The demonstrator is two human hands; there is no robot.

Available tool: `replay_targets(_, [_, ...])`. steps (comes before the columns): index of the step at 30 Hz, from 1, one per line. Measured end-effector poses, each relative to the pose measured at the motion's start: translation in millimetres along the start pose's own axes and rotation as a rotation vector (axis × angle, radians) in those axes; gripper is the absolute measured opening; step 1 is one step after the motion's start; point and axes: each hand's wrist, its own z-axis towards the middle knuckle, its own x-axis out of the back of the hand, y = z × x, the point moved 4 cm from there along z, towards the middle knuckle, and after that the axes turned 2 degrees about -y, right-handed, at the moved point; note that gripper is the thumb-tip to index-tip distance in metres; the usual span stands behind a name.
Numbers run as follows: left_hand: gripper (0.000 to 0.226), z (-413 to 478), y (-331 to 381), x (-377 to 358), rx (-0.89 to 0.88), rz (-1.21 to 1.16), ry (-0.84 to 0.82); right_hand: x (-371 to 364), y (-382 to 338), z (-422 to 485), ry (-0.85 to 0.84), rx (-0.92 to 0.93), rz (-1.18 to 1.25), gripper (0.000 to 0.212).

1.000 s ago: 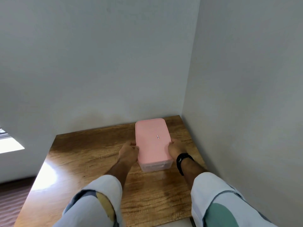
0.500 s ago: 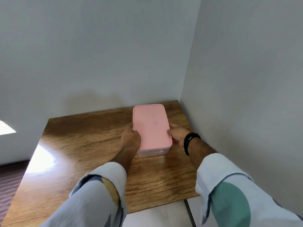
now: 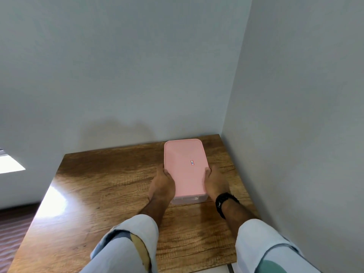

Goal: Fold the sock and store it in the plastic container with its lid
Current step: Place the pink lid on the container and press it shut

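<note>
A clear plastic container [image 3: 188, 200] with a pink lid [image 3: 185, 166] on top stands on the wooden table [image 3: 110, 194], near the right wall. My left hand [image 3: 162, 186] grips its left side and my right hand [image 3: 215, 183] grips its right side, thumbs over the lid's edges. A black watch [image 3: 224, 201] is on my right wrist. No sock is visible; the container's inside is hidden by the lid and my hands.
The table sits in a corner, with a grey wall [image 3: 122, 75] behind and another wall [image 3: 299, 134] close on the right. Bright glare [image 3: 52, 203] lies on the table's left part. Dark floor [image 3: 11, 223] shows at the far left.
The container has stayed closed between both hands. My right hand shifted from the lid's edge down to grip the near right side; the view wobbled up and down.
</note>
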Motion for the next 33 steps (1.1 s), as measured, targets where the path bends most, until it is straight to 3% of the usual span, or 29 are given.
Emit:
replay_targets(4, [0.043, 9.1, 5.4, 18.7, -0.016, 0.063, 0.015, 5.9, -15.9, 17.0, -0.136, 0.08, -0.068, 0.043])
replay_targets(12, [0.041, 68.7, 63.5, 67.9, -0.013, -0.02, -0.025, 30.6, -44.2, 30.8, -0.204, 0.095, 0.256, 0.033])
replay_targets(15, [0.046, 76.2, 84.5, 70.2, -0.086, -0.069, -0.028, 38.0, -43.1, 34.1, -0.172, 0.064, 0.283, 0.033])
replay_targets(18, [0.059, 70.0, 83.3, 65.9, -0.195, 0.033, -0.029, 30.5, -54.1, 38.9, -0.092, 0.055, 0.221, 0.022])
replay_targets(22, [0.058, 58.8, 58.9, 52.3, -0.224, 0.028, -0.017, 22.2, -75.9, 56.3, 0.044, 0.137, 0.098, 0.04])
replay_targets(33, [0.055, 79.9, 60.9, 18.8, -0.289, 0.121, -0.044, 18.2, -66.8, 121.6, 0.108, 0.109, 0.096, 0.027])
